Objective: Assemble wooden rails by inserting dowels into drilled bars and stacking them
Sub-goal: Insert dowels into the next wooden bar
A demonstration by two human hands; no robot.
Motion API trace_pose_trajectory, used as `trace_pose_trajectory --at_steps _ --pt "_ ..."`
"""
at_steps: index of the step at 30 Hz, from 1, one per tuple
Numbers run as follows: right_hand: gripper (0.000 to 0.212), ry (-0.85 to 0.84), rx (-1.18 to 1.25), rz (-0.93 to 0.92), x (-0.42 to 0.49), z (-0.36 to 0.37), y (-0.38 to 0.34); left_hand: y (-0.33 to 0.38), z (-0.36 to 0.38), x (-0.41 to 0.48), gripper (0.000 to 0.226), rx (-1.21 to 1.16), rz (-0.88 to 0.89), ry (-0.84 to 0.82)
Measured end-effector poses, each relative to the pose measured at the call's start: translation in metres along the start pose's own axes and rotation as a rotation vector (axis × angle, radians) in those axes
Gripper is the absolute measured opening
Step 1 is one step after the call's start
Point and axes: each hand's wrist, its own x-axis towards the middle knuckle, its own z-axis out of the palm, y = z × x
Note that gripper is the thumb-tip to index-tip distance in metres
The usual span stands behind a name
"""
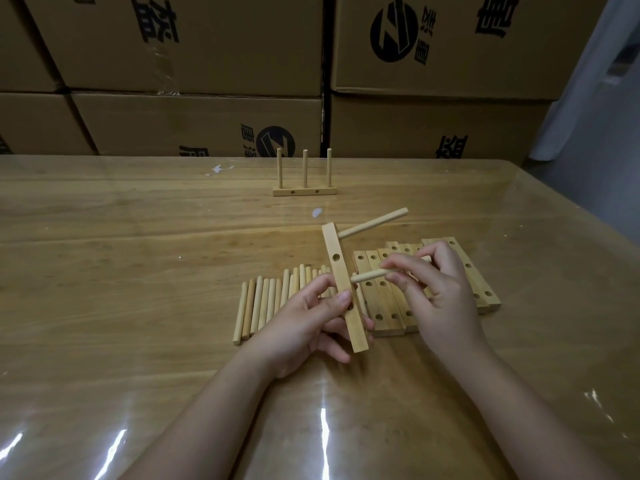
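My left hand [308,320] grips a drilled wooden bar [341,275], held nearly upright above the table. One dowel [375,222] sticks out of the bar's top hole toward the right. My right hand [436,292] pinches a second dowel [369,276], whose free end is at the bar's middle, beside its right face. An open hole shows in the bar above that spot. Loose dowels [263,303] lie in a row under my left hand. Several drilled bars [388,306] lie side by side under my right hand.
A finished rail [304,191] with three upright dowels stands farther back on the wooden table [138,237], which has a glossy film over it. Stacked cardboard boxes [194,119] wall off the back edge. The table's right edge runs diagonally at the far right.
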Motion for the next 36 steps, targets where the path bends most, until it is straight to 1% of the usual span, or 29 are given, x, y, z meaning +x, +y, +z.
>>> trace_pose_trajectory --at_steps 4,8,11,13,16,18,20,22,25,29,36 --pt "0.017 -0.014 -0.018 -0.015 -0.0006 0.0002 -0.0012 -0.0005 0.0007 0.0 0.034 0.0 -0.011 0.002" --pt "0.017 -0.028 -0.017 -0.004 -0.0004 -0.0002 -0.0026 0.0004 0.002 -0.0001 0.026 0.0 -0.006 -0.007" --pt "0.019 -0.046 -0.011 0.009 -0.0008 0.0004 -0.0046 0.0006 0.002 0.0001 0.03 0.001 -0.009 -0.004" --pt "0.026 -0.074 0.035 0.029 -0.0013 0.0004 -0.0067 0.0003 0.002 0.0 0.035 -0.003 -0.011 -0.001" --pt "0.036 -0.091 0.165 0.094 -0.0031 -0.0009 -0.0084 0.0006 0.0022 -0.0003 0.041 -0.012 -0.009 0.003" --pt "0.033 -0.049 0.287 0.187 -0.0038 -0.003 -0.0082 0.001 0.0019 0.0 0.047 -0.008 -0.01 0.007" --pt "0.023 0.013 0.353 0.247 -0.0025 -0.0048 -0.0062 0.0012 0.0016 0.0003 0.05 -0.004 -0.01 0.009" --pt "0.015 0.055 0.34 0.237 -0.0009 -0.0056 -0.0035 0.0013 0.0016 0.0003 0.049 -0.007 -0.009 0.012" --pt "0.009 0.069 0.347 0.244 0.0001 -0.0044 -0.0019 0.0014 0.0015 0.0005 0.048 -0.014 -0.011 0.018" --pt "0.013 0.071 0.382 0.294 0.0007 -0.004 -0.001 0.001 0.0011 0.0006 0.045 -0.011 -0.015 0.014" --pt "0.017 0.06 0.35 0.325 0.001 -0.0047 -0.0021 0.0003 0.0015 0.0009 0.045 0.001 -0.013 0.012"
